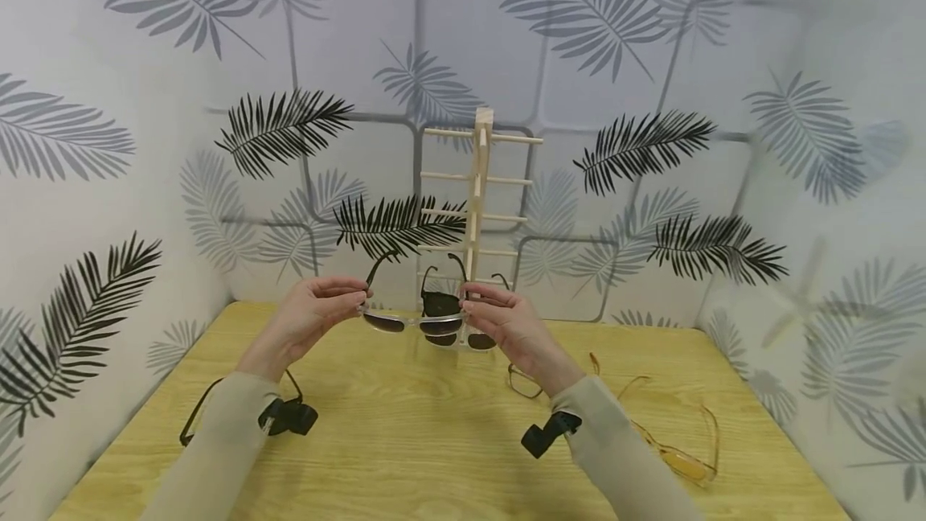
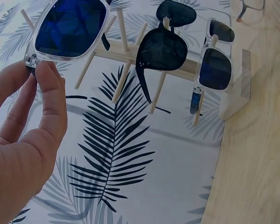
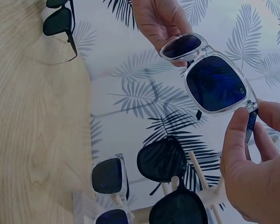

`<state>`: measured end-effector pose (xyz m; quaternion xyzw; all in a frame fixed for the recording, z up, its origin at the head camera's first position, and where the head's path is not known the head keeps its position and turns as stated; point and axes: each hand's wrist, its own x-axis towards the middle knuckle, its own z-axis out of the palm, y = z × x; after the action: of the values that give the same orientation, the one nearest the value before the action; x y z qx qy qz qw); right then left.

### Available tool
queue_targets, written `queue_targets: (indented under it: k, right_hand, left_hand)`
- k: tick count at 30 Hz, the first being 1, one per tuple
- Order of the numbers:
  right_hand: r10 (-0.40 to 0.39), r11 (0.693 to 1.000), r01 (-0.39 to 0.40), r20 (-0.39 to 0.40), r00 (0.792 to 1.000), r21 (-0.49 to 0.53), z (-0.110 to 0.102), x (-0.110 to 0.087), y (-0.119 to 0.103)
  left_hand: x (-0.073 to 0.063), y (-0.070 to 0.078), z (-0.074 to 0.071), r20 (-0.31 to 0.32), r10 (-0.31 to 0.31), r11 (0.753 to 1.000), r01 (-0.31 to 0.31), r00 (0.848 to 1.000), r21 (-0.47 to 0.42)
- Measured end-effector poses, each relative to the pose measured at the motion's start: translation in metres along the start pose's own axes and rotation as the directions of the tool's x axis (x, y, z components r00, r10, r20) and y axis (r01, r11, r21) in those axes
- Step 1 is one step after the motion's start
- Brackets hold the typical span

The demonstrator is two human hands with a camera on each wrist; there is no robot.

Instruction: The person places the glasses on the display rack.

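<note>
Both hands hold a pair of clear-framed sunglasses with dark blue lenses (image 1: 385, 323) in the air in front of a wooden display rack (image 1: 475, 207). The left hand (image 1: 314, 316) pinches one temple close to its hinge. At the opposite hinge, the thumb and fingers of the right hand (image 1: 514, 332) grip the other temple. The temples are unfolded and point toward the rack. On the rack's lower pegs sit black sunglasses (image 2: 163, 49), and beneath them another clear-framed pair (image 2: 216, 68). Several higher pegs carry nothing.
Dark-framed sunglasses (image 3: 57, 21) lie on the wooden table (image 1: 405, 457) beside the left forearm. To the right are thin-framed glasses (image 1: 524, 382), partly behind the right wrist, and amber-lensed glasses (image 1: 683, 465). A leaf-patterned backdrop (image 1: 347, 47) surrounds the table behind and at the sides.
</note>
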<state>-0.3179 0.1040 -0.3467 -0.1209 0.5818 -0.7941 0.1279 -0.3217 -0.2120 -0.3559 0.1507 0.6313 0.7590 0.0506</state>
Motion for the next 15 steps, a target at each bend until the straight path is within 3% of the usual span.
queue_targets:
  k: [15]
  right_hand:
    - [0.011, 1.0, -0.011, 0.01, 1.0, -0.014, -0.023, -0.005, -0.015]
  left_hand:
    - [0.015, 0.003, 0.024, -0.008, 0.013, 0.999, -0.013, 1.0, -0.039]
